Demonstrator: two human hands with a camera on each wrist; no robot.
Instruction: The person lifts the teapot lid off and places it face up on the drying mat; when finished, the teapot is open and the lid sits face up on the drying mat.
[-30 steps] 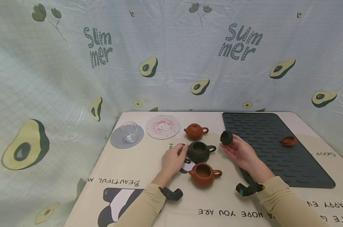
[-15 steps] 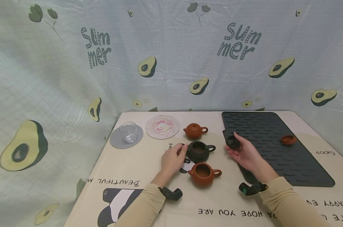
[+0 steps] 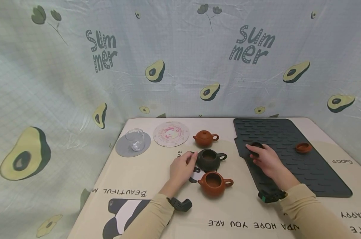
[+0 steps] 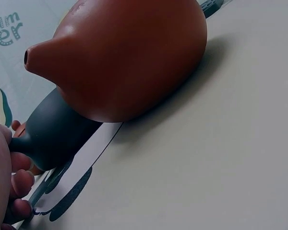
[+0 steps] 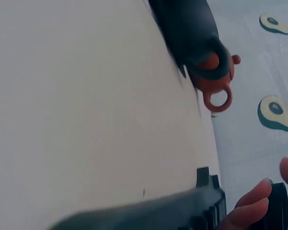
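While the dark lid (image 3: 256, 145) sits low on the ribbed black mat (image 3: 291, 156), the right hand (image 3: 265, 159) still pinches it; release remains. Left hand (image 3: 182, 167) grips the lidless dark teapot (image 3: 209, 159) at its spout side. Nearby: open clay teapot (image 3: 214, 182), lidded clay teapot (image 3: 205, 137), clay lid (image 3: 303, 147).

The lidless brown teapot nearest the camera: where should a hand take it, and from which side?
Probably by the loop handle of the brown teapot, coming from the person's right. The handle sticks out on that side with bare table beyond it, while the spout points left toward the left hand, and the dark teapot crowds its far side.
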